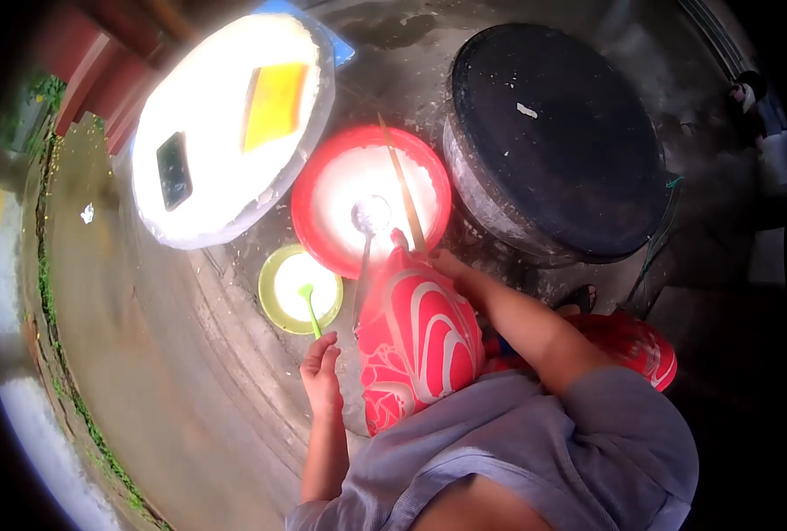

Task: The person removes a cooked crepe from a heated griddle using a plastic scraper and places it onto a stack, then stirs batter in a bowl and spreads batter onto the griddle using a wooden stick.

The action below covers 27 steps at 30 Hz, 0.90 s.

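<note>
Green spoon point(311, 310): set head-down in the white contents point(291, 281) of the yellow-green bowl point(266, 288), just off the near-left side of the red basin point(302, 217); too glaring to tell how deep.
Left hand point(321, 367): pinching the end of the spoon's handle, thumb and fingertips together on it.
Right hand point(445, 264): close to the near end of the flat wooden stick point(402, 177), by the red basin's near rim; partly hidden by the red patterned cloth point(429, 332) — cannot tell whether clamped on the stick or only touching.
Spoon handling: best done with a light pinch and a turn of the wrist, clear of the bowl's wall; probably safer lifted level than tipped.
Bowl steadiness: with no hand on the bowl, likely to skid under a hard push — better eased than shoved.
Spoon direction: pointing head-first away from the wearer, handle end toward the left hand.
Spoon long axis: running mostly fore and aft, slightly slanted, left of the red basin rather than toward its middle.
Metal ladle point(371, 213): resting in the red basin, handle toward the wearer.
</note>
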Each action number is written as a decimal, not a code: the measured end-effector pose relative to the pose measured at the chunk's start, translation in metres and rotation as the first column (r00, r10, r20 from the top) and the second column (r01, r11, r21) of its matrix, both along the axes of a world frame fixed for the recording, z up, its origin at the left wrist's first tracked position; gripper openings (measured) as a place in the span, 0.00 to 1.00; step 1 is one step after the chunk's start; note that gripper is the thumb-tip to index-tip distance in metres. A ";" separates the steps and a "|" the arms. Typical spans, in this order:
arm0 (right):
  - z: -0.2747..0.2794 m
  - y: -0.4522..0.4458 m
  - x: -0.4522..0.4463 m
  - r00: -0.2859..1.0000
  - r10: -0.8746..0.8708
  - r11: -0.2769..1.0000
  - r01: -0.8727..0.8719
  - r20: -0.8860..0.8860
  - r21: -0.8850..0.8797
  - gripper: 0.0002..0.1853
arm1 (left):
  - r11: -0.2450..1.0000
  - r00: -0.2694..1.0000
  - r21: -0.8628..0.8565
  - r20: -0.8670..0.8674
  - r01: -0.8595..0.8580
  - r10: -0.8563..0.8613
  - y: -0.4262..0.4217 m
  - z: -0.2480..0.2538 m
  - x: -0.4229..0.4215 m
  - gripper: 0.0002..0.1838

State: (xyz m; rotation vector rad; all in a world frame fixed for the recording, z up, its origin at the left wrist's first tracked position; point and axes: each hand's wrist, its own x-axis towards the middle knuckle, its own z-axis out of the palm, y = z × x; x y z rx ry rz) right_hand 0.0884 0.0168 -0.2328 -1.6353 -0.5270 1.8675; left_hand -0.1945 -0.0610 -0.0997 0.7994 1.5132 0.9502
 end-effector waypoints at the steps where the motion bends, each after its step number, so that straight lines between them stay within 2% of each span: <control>1: 0.001 0.000 0.005 1.000 -0.012 1.000 0.012 0.011 0.002 0.22 | 0.999 1.000 -0.030 0.013 -0.015 0.016 0.000 -0.001 -0.002 0.13; 3: 0.014 -0.001 0.016 0.974 -0.070 0.993 0.047 0.215 0.110 0.12 | 0.999 1.000 -0.040 0.004 -0.015 0.015 0.003 -0.006 -0.001 0.12; 4: 0.034 -0.005 0.018 0.898 -0.155 0.963 0.044 0.413 0.265 0.09 | 0.999 1.000 -0.041 0.008 -0.008 0.008 0.004 -0.009 -0.001 0.12; 5: 0.049 -0.010 0.029 0.837 -0.141 0.959 -0.016 0.529 0.282 0.12 | 0.999 1.000 -0.043 0.012 -0.002 0.002 0.005 -0.012 -0.001 0.12; 6: 0.060 -0.020 0.041 0.690 -0.238 0.810 -0.247 0.684 0.532 0.07 | 0.999 1.000 -0.038 0.023 0.003 -0.002 0.006 -0.017 0.000 0.12; 7: 0.075 -0.034 0.054 0.654 -0.252 0.804 -0.269 0.713 0.530 0.06 | 0.999 0.999 -0.040 0.032 0.008 -0.007 0.008 -0.020 0.001 0.12; 8: 0.099 -0.046 0.066 0.648 -0.293 0.792 -0.247 0.703 0.558 0.06 | 0.999 0.999 -0.034 0.034 0.026 -0.025 0.010 -0.023 0.002 0.12; 9: 0.114 -0.058 0.078 0.580 -0.386 0.784 -0.204 0.718 0.586 0.11 | 0.999 0.998 -0.027 0.036 0.043 -0.042 0.011 -0.026 0.003 0.12; 10: 0.133 -0.069 0.089 0.575 -0.455 0.789 -0.093 0.680 0.607 0.17 | 0.999 0.998 -0.028 0.046 0.046 -0.045 0.013 -0.030 0.005 0.12; 11: 0.131 -0.083 0.108 0.512 -0.519 0.781 -0.042 0.685 0.623 0.22 | 0.998 0.997 -0.022 0.057 0.057 -0.056 0.014 -0.033 0.005 0.12; 12: 0.138 -0.093 0.120 0.561 -0.569 0.798 0.201 0.601 0.568 0.27 | 0.998 0.996 -0.016 0.066 0.067 -0.066 0.016 -0.035 0.007 0.12; 13: 0.127 -0.103 0.132 0.489 -0.622 0.777 0.292 0.611 0.557 0.29 | 0.998 0.995 -0.015 0.072 0.068 -0.066 0.017 -0.035 0.011 0.12; 15: 0.112 -0.115 0.126 0.475 -0.624 0.782 0.383 0.621 0.492 0.31 | 0.997 0.997 -0.034 0.043 0.064 -0.062 0.020 -0.033 0.019 0.12; 16: 0.118 -0.117 0.111 0.476 -0.419 0.883 0.013 0.773 0.470 0.31 | 0.998 0.997 -0.031 0.050 0.063 -0.061 0.021 -0.035 0.021 0.12; 17: 0.128 -0.116 0.099 0.651 -0.318 0.811 -0.189 0.689 0.553 0.30 | 0.995 0.992 -0.052 0.091 0.089 -0.084 0.023 -0.040 0.021 0.12; 19: 0.159 -0.104 0.068 0.742 -0.234 0.737 -0.286 0.628 0.613 0.27 | 0.992 0.987 -0.072 0.129 0.106 -0.097 0.022 -0.045 0.022 0.12; 21: 0.172 -0.092 0.062 0.876 -0.365 0.836 0.159 0.316 0.525 0.22 | 0.994 0.989 -0.027 0.106 0.103 -0.099 0.022 -0.047 0.020 0.13; 22: 0.176 -0.085 0.069 0.863 -0.387 0.823 0.164 0.325 0.544 0.18 | 0.996 0.992 -0.025 0.100 0.086 -0.084 0.020 -0.055 0.015 0.13; 23: 0.172 -0.083 0.082 0.826 -0.355 0.807 0.034 0.438 0.590 0.16 | 0.998 0.998 0.021 0.004 0.064 -0.064 0.019 -0.068 0.009 0.13; 24: 0.171 -0.086 0.090 0.809 -0.430 0.815 0.158 0.400 0.557 0.15 | 0.997 0.995 0.066 -0.091 0.048 -0.042 0.017 -0.078 0.001 0.13; 25: 0.170 -0.087 0.095 0.778 -0.507 0.810 0.282 0.371 0.515 0.15 | 0.997 0.995 0.065 -0.094 0.037 -0.030 0.014 -0.084 -0.006 0.13; 26: 0.168 -0.090 0.096 0.782 -0.500 0.812 0.273 0.372 0.516 0.15 | 0.999 0.990 0.049 -0.138 0.003 0.004 0.012 -0.089 -0.012 0.13; 27: 0.163 -0.099 0.095 0.705 -0.591 0.792 0.413 0.392 0.449 0.13 | 0.999 0.983 0.034 -0.178 -0.029 0.035 0.010 -0.095 -0.017 0.13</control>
